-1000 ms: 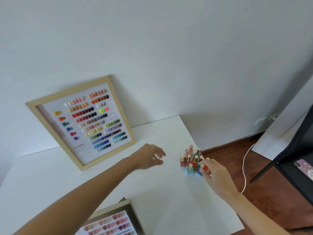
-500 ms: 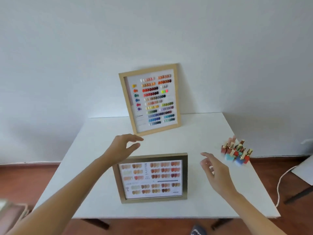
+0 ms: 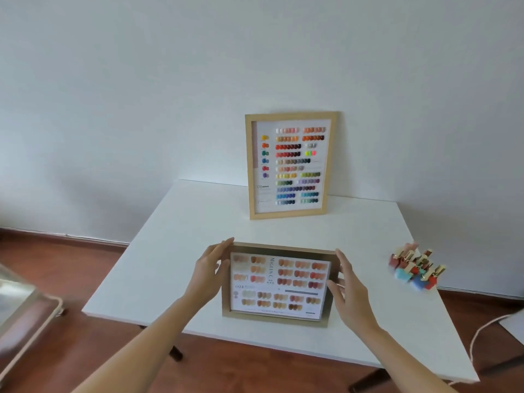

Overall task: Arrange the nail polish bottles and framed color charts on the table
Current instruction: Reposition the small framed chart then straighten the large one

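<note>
A small dark-framed color chart [image 3: 279, 285] with nude and orange swatches sits at the table's near middle. My left hand [image 3: 209, 268] holds its left edge, thumb on the front and fingers past the top-left corner. My right hand [image 3: 350, 290] holds its right edge, thumb over the glass and index finger up along the frame's side. A larger light-wood framed color chart [image 3: 290, 165] leans upright against the wall at the back. A cluster of several nail polish bottles [image 3: 415, 269] with gold caps stands near the table's right edge.
The white table [image 3: 181, 242] stands against a white wall over a wooden floor. A metallic, tan-edged object [image 3: 25, 316] is at the left edge of view. A white cable [image 3: 487, 333] runs along the floor at right.
The view swung from the bottles to the table's middle. Both hands left the bottle cluster, came in and closed on the two side edges of the small framed chart.
</note>
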The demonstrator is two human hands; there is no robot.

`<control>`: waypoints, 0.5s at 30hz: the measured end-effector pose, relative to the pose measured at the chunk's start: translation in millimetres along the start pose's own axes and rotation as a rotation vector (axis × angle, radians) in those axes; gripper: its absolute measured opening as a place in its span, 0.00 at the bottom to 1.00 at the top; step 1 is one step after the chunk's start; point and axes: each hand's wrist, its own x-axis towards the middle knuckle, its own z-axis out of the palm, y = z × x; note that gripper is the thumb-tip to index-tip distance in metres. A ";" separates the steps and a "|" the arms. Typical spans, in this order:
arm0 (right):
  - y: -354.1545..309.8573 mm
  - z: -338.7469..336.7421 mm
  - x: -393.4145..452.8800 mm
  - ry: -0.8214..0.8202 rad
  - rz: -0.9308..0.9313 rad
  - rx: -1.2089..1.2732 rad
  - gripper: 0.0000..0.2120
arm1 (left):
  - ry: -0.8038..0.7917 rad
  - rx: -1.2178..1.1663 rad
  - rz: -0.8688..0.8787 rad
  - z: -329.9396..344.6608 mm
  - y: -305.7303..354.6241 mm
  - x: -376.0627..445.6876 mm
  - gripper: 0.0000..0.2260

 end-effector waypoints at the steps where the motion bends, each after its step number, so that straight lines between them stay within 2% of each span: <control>1: 1.7 1.2 1.5 -0.011 0.009 -0.001 0.35 | -0.001 -0.012 -0.013 3.4 -1.3 -1.1 0.26; 6: 14.2 3.6 11.0 -0.048 0.046 0.012 0.38 | 0.018 -0.029 -0.069 14.4 -5.0 -0.7 0.29; 10: 23.6 0.5 22.5 -0.073 -0.009 0.007 0.41 | 0.024 -0.040 -0.082 11.3 -7.2 2.4 0.30; 15: 19.5 3.5 58.0 -0.140 -0.098 0.025 0.40 | 0.095 -0.015 -0.076 -5.6 -11.5 9.7 0.32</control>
